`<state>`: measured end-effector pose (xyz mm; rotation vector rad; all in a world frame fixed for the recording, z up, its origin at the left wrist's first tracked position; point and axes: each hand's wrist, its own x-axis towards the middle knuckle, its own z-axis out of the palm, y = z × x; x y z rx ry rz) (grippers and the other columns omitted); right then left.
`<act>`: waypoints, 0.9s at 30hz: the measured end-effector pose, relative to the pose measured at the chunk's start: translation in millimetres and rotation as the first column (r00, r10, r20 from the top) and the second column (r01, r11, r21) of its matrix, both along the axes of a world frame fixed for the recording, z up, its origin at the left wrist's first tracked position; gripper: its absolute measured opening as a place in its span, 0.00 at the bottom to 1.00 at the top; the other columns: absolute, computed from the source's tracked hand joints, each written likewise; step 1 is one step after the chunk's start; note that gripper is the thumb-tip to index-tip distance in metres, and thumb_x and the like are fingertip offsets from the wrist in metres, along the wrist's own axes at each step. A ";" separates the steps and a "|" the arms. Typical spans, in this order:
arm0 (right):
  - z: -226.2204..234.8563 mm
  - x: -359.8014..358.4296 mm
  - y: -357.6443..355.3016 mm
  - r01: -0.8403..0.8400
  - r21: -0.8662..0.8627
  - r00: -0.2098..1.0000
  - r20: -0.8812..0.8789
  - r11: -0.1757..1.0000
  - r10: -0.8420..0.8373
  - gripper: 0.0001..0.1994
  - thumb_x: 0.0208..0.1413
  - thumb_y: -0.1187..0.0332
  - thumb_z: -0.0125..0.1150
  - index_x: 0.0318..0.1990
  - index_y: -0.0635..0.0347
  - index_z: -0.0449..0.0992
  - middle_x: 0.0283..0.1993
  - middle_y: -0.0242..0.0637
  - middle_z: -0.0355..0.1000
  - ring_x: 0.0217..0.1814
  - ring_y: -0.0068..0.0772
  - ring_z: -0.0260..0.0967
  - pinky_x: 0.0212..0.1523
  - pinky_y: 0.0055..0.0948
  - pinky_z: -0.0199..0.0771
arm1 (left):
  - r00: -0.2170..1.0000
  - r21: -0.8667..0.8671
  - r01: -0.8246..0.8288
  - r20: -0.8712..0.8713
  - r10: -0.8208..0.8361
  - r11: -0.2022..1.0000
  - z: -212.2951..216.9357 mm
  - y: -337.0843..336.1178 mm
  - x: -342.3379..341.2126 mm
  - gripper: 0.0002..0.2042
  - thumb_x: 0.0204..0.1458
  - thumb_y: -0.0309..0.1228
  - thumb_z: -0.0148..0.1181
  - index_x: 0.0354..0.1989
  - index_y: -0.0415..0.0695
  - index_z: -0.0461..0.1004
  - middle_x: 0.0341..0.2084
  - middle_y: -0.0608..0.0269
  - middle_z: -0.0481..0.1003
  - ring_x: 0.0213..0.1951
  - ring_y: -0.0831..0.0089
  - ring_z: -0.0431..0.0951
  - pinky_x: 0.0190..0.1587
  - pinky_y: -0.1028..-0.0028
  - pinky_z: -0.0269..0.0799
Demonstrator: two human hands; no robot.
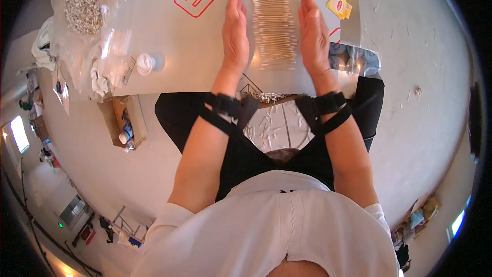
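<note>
A long column of cotton swabs [272,20] lies on the table, the sticks side by side and running crosswise. My left hand [236,36] stands on edge just left of the column, its fingers stretched out and pointing away from me. On the other side my right hand [314,36] is held the same way, palm facing the swabs. Both hands are empty, with narrow gaps showing between them and the swab tips. Toward the near end the sticks lie more loosely and a little slanted.
Clear plastic bags hold a heap of swabs [83,5] at the far left, near a small white round container [146,64]. Yellow labels [339,5] lie on the right. Below the table edge are a round white surface with scattered swabs [277,125] and a cardboard box [115,123].
</note>
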<state>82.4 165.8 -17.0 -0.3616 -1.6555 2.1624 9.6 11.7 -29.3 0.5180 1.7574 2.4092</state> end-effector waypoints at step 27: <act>6.1 61.1 -18.2 0.213 0.012 0.977 0.031 0.977 -0.213 0.21 0.69 0.60 0.44 0.58 0.70 0.68 0.64 0.43 0.63 0.64 0.31 0.61 0.64 0.30 0.62 | 0.794 -0.866 -0.448 -0.500 -0.345 0.224 19.0 48.1 -3.1 0.41 0.57 0.61 0.44 0.69 0.39 0.54 0.70 0.48 0.50 0.72 0.58 0.44 0.71 0.54 0.34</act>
